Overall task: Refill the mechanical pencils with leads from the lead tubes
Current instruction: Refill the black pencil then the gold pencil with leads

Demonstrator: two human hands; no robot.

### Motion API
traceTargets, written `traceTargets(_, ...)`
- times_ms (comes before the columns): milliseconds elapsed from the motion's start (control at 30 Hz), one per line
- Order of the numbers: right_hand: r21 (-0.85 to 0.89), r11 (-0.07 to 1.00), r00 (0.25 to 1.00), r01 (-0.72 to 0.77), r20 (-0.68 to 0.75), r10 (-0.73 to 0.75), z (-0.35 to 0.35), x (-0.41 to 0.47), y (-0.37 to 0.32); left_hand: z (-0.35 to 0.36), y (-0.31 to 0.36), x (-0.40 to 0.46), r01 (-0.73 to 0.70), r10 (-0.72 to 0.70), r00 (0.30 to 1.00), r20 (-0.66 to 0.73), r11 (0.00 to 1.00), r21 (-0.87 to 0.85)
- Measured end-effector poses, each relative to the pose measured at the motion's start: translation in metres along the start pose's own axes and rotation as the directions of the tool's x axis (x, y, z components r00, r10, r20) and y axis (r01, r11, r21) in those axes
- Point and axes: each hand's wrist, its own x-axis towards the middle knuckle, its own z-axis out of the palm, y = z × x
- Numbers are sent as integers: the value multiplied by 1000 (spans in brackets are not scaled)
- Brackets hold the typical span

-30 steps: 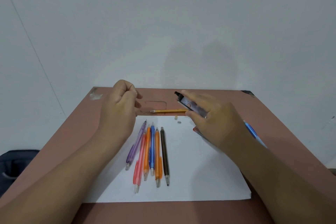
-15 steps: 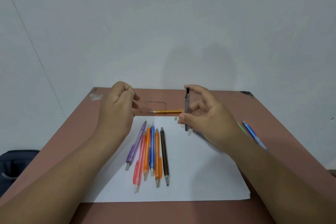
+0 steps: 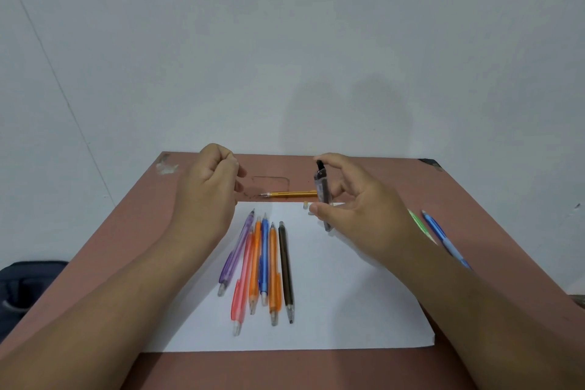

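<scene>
Since half a second ago the right hand [image 3: 357,206] has tipped the lead tube [image 3: 323,190] slightly, its grip pinching the dark tube nearly upright between thumb below and fingers above, over the far edge of the white paper [image 3: 348,304]. Left hand [image 3: 210,187] stays curled in a fist, and whether it holds anything I cannot tell; six mechanical pencils [image 3: 264,266] lie side by side on the paper, a yellow pencil [image 3: 289,194] beyond it on the brown surface [image 3: 474,199]
</scene>
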Motion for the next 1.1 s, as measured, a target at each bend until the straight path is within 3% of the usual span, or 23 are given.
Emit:
traceTargets(200, -43, 998, 997, 39, 72, -36, 1, -4, -2, -1, 1, 0, -1, 1, 1000, -4, 1000, 3)
traceTargets(400, -156, 986, 965, 52, 261, -9, -5, -5, -6, 0, 1, -1, -30, 30, 1000, 2, 998, 46)
traceTargets(700, -319, 910, 817, 266, 575, -38, -15, 0, 4, 3, -8, -3, -121, 110, 990, 88, 984, 130)
traceTargets(800, -317, 912, 894, 259, 436, -103, -14, 1, 5, 6, -8, -7, -186, 162, 975, 155, 970, 155)
traceTargets(900, -328, 907, 964, 265, 101, -245, -7, 3, 10, 8, -7, -12, -275, 243, 946, 214, 952, 132)
traceTargets(1000, -244, 907, 919, 342, -116, -377, 2, 7, 18, 12, -4, -18, -358, 319, 912, 258, 925, 123)
traceTargets(1100, -243, 873, 877, 423, -134, -462, 6, 10, 21, 17, -1, -25, -424, 379, 883, 275, 897, 123)
